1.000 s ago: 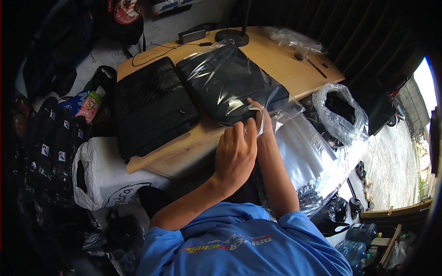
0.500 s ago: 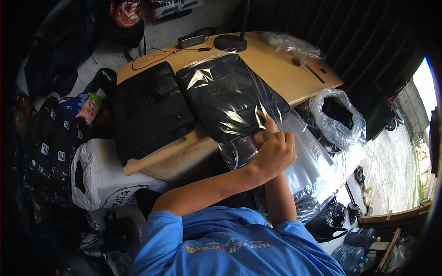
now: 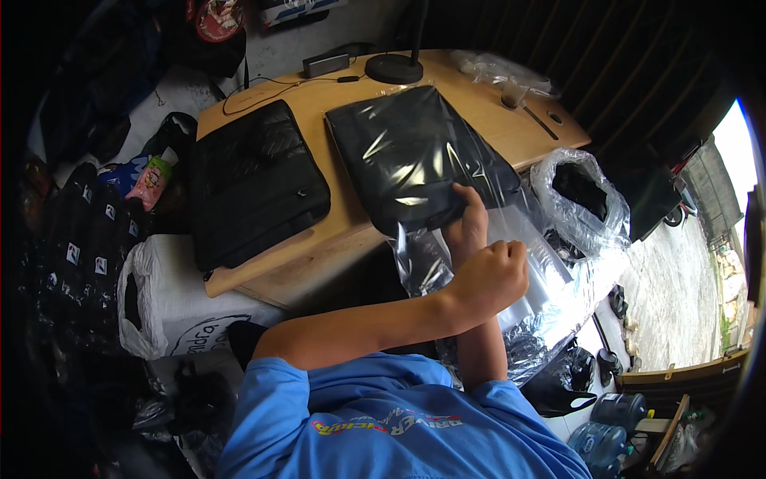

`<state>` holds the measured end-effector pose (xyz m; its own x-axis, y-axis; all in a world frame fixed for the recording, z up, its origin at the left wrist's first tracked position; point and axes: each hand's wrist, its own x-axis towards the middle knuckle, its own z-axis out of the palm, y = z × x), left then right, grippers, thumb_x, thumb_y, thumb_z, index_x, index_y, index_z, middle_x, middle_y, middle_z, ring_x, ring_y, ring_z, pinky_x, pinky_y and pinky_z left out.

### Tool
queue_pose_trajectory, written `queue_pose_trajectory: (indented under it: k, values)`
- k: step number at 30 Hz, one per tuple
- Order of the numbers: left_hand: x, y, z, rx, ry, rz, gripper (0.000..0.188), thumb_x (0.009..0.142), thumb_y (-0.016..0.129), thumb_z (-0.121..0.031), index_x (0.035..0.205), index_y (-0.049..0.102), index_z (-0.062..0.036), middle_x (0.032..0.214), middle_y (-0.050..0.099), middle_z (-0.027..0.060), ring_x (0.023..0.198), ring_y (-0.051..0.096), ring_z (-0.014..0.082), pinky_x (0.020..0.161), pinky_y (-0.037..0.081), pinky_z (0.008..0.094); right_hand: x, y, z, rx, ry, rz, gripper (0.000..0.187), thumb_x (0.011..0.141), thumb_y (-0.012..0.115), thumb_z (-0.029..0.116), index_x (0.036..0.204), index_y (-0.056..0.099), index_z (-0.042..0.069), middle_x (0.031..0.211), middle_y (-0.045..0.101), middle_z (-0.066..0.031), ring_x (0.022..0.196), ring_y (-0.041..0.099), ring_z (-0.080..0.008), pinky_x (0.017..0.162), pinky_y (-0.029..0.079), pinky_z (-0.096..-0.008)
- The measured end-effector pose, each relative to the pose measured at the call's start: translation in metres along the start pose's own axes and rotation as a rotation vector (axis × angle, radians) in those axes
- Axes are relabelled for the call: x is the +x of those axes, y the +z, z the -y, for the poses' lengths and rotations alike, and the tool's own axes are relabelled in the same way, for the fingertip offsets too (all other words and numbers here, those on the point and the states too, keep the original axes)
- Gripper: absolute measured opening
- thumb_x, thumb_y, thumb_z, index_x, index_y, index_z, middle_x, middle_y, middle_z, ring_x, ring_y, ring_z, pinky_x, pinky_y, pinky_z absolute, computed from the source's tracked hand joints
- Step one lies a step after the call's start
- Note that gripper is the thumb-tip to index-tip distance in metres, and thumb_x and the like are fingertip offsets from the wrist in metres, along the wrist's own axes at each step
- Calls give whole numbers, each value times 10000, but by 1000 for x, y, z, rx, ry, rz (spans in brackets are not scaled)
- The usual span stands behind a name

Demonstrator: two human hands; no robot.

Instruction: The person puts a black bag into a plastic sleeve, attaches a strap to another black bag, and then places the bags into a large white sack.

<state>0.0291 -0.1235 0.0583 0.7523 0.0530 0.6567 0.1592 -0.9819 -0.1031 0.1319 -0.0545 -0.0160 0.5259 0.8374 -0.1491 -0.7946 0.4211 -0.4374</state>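
Note:
A black laptop-type bag [image 3: 391, 152] in a clear plastic sleeve [image 3: 419, 255] lies on the wooden table, its lower part at the near edge. My right hand [image 3: 469, 219] grips its near right corner, one finger stretched over the top of the plastic. My left forearm crosses over my right forearm. My left hand [image 3: 493, 275] is a closed fist just nearer to me than the right; whatever it holds is hidden. A second black bag [image 3: 259, 184], without a sleeve of its own that I can make out, lies flat to the left.
Flat clear plastic sleeves [image 3: 527, 271] lie right of my hands. Beyond them stands an open plastic sack [image 3: 618, 199] with black contents. A lamp base [image 3: 393, 69], a cable and a cup [image 3: 512, 96] sit at the table's back. A white sack [image 3: 195, 295] stands at left.
The sleeved bag has shifted right, widening the gap to the other bag. My left fist has drawn toward me and to the right, away from the right hand.

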Motion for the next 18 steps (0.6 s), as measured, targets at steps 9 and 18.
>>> queue_pose_trajectory:
  k: [9, 18]
  values:
    - [-67, -1, 299, 55, -740, -40, 219, 848, 535, -209, 862, 645, -21, 846, 642, 192, 774, 628, 371, 717, 502, 426, -27, -79, 88, -469, 3, -148, 250, 788, 577, 211, 906, 637, 0, 781, 657, -101, 692, 634, -210, 677, 523, -292]
    - [-10, 90, 319, -464, -843, 278, 283, 775, 665, -287, 881, 700, -27, 826, 674, 182, 790, 663, 305, 734, 505, 363, -40, -85, 113, -556, -18, -241, 319, 714, 568, 208, 948, 626, -1, 807, 656, -118, 662, 648, -239, 634, 545, -316]
